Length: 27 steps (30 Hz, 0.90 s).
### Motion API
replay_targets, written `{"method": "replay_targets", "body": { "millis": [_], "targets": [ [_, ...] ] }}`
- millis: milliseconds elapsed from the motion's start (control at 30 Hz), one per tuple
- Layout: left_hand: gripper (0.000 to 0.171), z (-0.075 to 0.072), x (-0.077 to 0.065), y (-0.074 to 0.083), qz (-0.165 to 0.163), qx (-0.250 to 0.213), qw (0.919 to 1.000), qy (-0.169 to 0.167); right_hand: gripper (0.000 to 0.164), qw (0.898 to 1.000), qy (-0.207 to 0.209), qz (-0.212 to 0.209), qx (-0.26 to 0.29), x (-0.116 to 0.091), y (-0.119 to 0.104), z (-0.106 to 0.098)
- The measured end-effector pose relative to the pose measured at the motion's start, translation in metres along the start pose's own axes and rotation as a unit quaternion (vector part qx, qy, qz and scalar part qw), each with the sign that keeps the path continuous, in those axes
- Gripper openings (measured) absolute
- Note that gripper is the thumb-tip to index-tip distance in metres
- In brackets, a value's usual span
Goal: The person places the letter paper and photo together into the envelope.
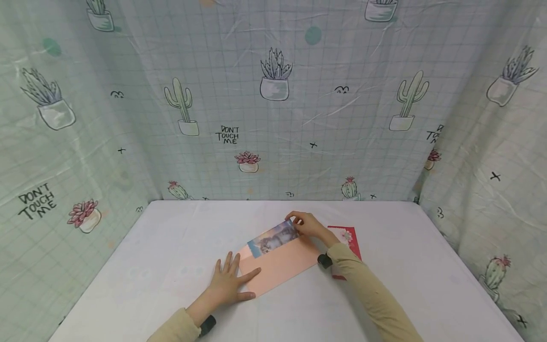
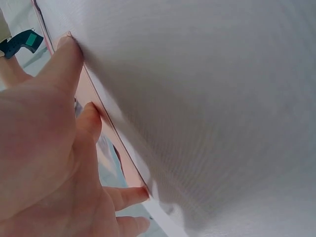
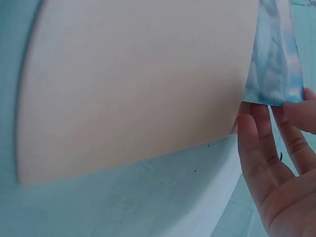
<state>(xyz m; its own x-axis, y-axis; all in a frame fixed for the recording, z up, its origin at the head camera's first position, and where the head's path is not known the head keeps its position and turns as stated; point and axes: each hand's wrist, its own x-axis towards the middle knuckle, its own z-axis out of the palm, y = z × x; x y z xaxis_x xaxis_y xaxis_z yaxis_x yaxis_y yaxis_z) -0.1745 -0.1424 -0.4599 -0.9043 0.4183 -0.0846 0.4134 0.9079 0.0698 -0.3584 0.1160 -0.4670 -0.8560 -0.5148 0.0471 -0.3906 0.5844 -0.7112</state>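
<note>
Peach paper (image 1: 282, 267): slantwise on the table (image 1: 171, 259).
Glossy picture (image 1: 273, 239): along the paper's far edge.
Left hand (image 1: 226, 283): grip spread, touching paper's left end.
Right hand (image 1: 309, 224): grip pinching picture's right end.

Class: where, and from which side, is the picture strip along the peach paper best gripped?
Probably pinch the picture strip by its far right corner, from the right: it is thin, its near edge meets the peach paper, and the left hand rests on the paper's left end.
</note>
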Motion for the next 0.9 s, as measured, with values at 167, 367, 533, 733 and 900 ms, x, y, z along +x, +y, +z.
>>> {"method": "replay_targets", "body": {
  "millis": [167,367,533,733,900],
  "targets": [
    [0.062,0.0,-0.0008,0.0004,-0.004,-0.007,0.9999,-0.011,0.027,1.0,0.004,-0.019,-0.015,-0.0043,0.0014,0.0001],
    [0.063,0.0029,-0.001,0.0,-0.001,-0.006,0.9999,-0.012,0.027,0.999,-0.001,-0.024,-0.026,-0.0083,-0.0004,-0.0003],
    [0.063,0.003,-0.0014,-0.0009,0.002,0.0,1.0,-0.01,0.029,0.999,-0.01,-0.022,-0.033,-0.0081,-0.0013,0.0007],
    [0.064,0.0004,-0.0027,-0.0015,0.005,0.012,0.9999,-0.009,0.03,0.998,-0.028,-0.031,-0.04,-0.0059,-0.0013,0.0043],
    [0.064,-0.0017,-0.0034,-0.0022,0.014,0.01,0.9999,-0.004,0.031,0.997,-0.036,-0.029,-0.068,-0.0055,-0.0039,0.0074]
  ]
}}
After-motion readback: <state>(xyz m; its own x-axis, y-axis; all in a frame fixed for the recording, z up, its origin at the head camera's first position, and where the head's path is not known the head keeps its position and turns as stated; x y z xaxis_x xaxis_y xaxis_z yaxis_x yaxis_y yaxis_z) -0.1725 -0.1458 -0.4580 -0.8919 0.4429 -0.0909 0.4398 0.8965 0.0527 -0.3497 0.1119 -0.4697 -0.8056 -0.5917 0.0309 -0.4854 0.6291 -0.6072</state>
